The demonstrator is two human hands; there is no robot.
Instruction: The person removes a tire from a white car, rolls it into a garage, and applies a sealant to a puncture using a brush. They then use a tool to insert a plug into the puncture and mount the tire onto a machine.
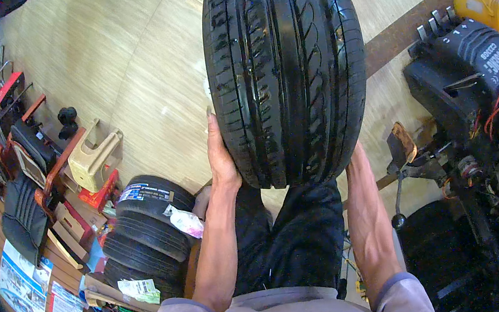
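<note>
My bare left hand (223, 165), visible digit straight, holds the grooved black rubber tyre (289, 74) — hold secured, release not yet; right hand's hidden — I can't tell.

Illumination was bright across the floor (142, 75), with small glare spots left of the tire (289, 74) and at the far edge. Glossy highlights marked the tread grooves. The near part of the machine (471, 169) at right lay in deep shadow. Fisheye distortion curved edges at left and right; detail there was soft. Black vignetting enclosed the corners.
</note>
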